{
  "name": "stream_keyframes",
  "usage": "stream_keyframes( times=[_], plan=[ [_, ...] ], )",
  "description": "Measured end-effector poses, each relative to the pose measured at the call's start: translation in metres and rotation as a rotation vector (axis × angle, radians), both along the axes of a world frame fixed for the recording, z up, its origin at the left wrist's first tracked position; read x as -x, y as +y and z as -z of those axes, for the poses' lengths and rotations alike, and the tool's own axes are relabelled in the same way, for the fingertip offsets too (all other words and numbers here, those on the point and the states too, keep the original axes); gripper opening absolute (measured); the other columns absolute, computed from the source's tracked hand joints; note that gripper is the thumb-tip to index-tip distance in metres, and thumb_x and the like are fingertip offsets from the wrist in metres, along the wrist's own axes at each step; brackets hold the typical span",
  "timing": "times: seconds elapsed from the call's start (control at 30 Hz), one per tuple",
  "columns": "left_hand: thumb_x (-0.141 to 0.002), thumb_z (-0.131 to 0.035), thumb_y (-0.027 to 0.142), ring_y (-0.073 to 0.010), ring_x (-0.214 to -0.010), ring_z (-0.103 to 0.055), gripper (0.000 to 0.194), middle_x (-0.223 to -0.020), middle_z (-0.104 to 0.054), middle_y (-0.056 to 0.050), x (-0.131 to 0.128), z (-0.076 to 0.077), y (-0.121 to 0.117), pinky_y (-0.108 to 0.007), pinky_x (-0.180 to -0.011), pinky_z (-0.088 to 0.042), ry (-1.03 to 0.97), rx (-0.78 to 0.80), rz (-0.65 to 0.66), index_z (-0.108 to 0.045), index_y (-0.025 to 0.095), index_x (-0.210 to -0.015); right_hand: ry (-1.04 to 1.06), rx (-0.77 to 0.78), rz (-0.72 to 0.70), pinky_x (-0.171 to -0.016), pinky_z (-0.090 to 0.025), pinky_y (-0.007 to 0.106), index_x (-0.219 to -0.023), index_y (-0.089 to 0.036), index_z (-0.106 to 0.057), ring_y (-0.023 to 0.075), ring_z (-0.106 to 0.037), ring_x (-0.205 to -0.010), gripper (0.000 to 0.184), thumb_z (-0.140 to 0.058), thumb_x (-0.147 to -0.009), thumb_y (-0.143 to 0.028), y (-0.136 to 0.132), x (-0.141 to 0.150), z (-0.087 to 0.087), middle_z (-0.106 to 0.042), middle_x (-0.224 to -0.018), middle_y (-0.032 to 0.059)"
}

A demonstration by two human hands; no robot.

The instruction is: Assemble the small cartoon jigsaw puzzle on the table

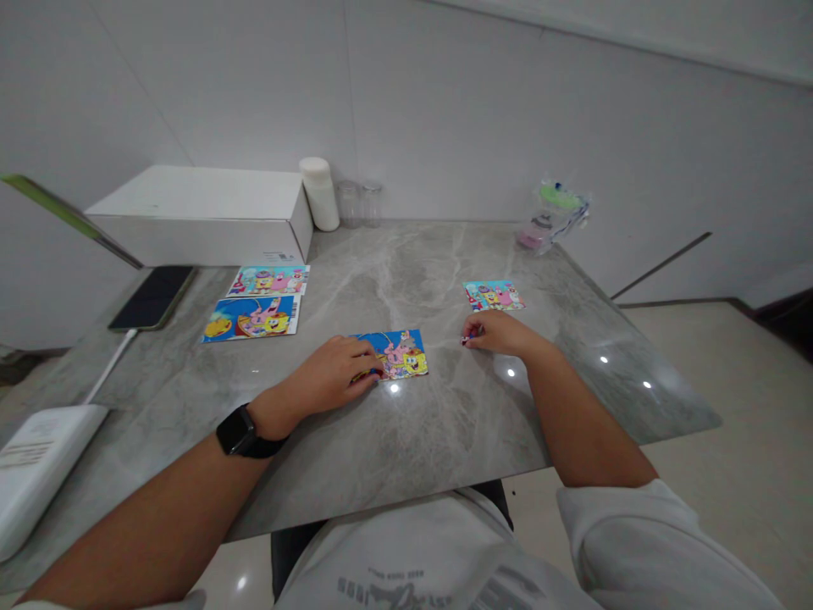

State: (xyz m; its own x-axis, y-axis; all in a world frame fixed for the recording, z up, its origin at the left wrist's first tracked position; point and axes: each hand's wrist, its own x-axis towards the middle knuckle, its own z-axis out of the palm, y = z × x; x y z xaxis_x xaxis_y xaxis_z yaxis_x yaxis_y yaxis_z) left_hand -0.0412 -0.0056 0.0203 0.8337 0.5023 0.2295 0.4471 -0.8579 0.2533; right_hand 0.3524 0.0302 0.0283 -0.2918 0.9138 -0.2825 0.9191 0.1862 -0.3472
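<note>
A small cartoon jigsaw puzzle (412, 360), mostly blue with pink and yellow figures, lies flat on the grey marbled table (406, 457). My left hand (334, 373), with a black watch at the wrist, rests over its left part. The fingers are curled and closed at the puzzle's lower edge, covering that corner. To the right, my right hand (495, 330) pinches a small dark reddish puzzle piece (466, 341) between thumb and forefinger, low over the tabletop. Just beyond that hand sits a second small puzzle (495, 295), light blue with pink and yellow figures.
Two picture cards (254, 318) lie at left, below a white box (209, 191). A phone (154, 296) is cabled to a white power bank (47, 466). At the back stand a white bottle (319, 195), two clear glasses (361, 205) and a plastic bag (552, 219).
</note>
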Motion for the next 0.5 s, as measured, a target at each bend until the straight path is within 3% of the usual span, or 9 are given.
stream_keyframes(
  times=[0.13,0.27,0.4,0.5],
  plan=[
    [-0.106,-0.057,0.033,-0.0232,-0.101,-0.069,0.027,-0.115,-0.074,-0.009,0.0,0.001,0.0,-0.038,-0.089,-0.053,-0.024,-0.005,0.005,-0.076,0.025,-0.124,0.05,0.034,0.013,-0.073,-0.048,0.027,-0.093,-0.021,-0.079,0.0187,-0.071,-0.083,0.01,-0.075,-0.086,-0.026,0.0,0.005,-0.005,-0.08,-0.09,0.0041],
    [-0.106,-0.057,0.033,-0.0229,-0.101,-0.069,0.026,-0.113,-0.074,-0.009,-0.001,-0.001,-0.002,-0.038,-0.09,-0.053,-0.037,0.001,0.005,-0.078,0.024,-0.12,0.081,0.067,0.004,-0.071,-0.047,0.026,-0.09,-0.021,-0.079,0.0181,-0.069,-0.081,0.009,-0.073,-0.084,-0.024,0.006,0.018,-0.023,-0.079,-0.086,0.0027],
    [-0.107,-0.057,0.032,-0.0227,-0.102,-0.069,0.025,-0.114,-0.074,-0.009,-0.001,-0.004,-0.004,-0.038,-0.092,-0.053,-0.035,0.005,0.02,-0.078,0.024,-0.12,0.133,0.091,-0.077,-0.07,-0.045,0.026,-0.09,-0.02,-0.081,0.0169,-0.067,-0.078,0.012,-0.073,-0.084,-0.028,0.019,0.041,-0.047,-0.078,-0.083,0.0019],
    [-0.107,-0.058,0.032,-0.0233,-0.107,-0.068,0.024,-0.117,-0.073,-0.009,-0.002,-0.004,-0.005,-0.04,-0.096,-0.052,-0.039,0.011,0.024,-0.077,0.025,-0.12,0.17,0.095,-0.123,-0.069,-0.046,0.025,-0.095,-0.021,-0.082,0.0165,-0.067,-0.078,0.015,-0.074,-0.085,-0.029,0.029,0.067,-0.054,-0.079,-0.085,0.0012]
  ],
)
